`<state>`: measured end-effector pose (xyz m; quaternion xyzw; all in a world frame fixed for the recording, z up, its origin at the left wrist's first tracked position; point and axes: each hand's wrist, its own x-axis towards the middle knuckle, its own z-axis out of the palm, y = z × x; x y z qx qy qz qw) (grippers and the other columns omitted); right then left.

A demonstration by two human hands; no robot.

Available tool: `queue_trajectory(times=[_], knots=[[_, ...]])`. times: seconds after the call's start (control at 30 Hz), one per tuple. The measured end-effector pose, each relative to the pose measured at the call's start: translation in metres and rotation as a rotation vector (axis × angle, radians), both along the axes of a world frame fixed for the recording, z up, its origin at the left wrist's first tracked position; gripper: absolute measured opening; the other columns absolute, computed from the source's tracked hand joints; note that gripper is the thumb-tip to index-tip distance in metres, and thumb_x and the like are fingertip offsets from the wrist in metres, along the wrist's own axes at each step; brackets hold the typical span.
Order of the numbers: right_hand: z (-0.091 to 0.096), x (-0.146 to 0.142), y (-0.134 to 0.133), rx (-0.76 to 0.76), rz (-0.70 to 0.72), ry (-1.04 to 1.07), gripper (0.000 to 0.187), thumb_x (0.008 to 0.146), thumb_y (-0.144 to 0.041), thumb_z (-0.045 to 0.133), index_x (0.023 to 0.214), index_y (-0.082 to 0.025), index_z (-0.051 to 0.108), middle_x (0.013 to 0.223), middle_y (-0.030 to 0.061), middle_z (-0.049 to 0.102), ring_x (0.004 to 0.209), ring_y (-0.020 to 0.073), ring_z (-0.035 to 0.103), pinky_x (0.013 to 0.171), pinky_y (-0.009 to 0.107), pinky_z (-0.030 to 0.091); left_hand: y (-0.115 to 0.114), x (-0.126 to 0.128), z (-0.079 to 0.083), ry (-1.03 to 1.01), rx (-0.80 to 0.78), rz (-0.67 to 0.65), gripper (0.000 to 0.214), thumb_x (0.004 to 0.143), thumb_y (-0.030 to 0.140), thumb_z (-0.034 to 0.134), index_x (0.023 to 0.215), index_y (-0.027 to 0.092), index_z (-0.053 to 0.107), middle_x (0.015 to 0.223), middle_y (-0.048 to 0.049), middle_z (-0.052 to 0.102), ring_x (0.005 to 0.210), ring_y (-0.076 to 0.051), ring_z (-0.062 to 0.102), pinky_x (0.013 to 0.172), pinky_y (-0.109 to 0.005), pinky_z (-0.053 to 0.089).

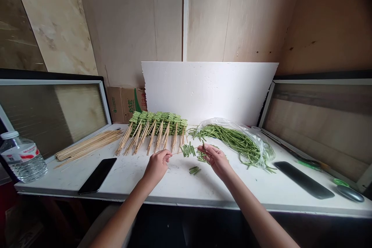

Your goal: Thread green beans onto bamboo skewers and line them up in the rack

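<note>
My left hand [158, 166] is closed on the blunt end of a thin bamboo skewer [176, 153]. Several short green bean pieces [188, 150] are threaded side by side along it. At the skewer's other end, my right hand [215, 159] pinches a green bean piece [203, 143] between thumb and fingers. Loose cut pieces [194, 170] lie on the white table [174, 186] below, and more lie partly hidden behind my right hand. Beyond my left hand, finished skewers of beans [158, 122] are stacked with their bare sticks pointing toward me.
Bare skewers [87, 145] lie in a pile at left, near a black phone [97, 176] and a water bottle [23, 159]. Long whole beans [232, 139] spill from a plastic bag [266, 151] at right, beside a dark flat case [303, 180] and a mouse [350, 193]. A white foam board [209, 89] stands behind.
</note>
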<state>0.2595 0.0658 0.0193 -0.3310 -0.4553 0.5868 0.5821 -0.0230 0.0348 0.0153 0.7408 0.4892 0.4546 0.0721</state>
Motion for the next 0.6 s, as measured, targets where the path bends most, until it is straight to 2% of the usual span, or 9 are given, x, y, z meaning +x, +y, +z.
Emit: queue_trajectory(times=[0.33,0.6], knots=[[0.001,-0.01,-0.005,0.043,-0.155,-0.046,0.036,0.072,-0.052,0.089,0.09,-0.021,0.082,0.103,0.012,0.082,0.114,0.0318,0.071,0.08,0.036,0.058,-0.001,0.002,-0.003,0.02,0.024,0.007,0.04,0.077,-0.01,0.043,0.085,0.02,0.068,0.074,-0.0015,0.069,0.075,-0.017,0.07,0.07,-0.023,0.052],[0.004,-0.017,-0.014,0.094,-0.239,-0.065,0.033,0.075,-0.05,0.087,0.093,-0.023,0.084,0.108,0.0114,0.081,0.116,0.0319,0.071,0.08,0.035,0.058,-0.003,0.006,-0.004,0.011,0.059,0.022,0.045,0.072,-0.014,0.041,0.086,0.019,0.069,0.072,-0.0006,0.067,0.075,-0.016,0.07,0.07,-0.022,0.052]])
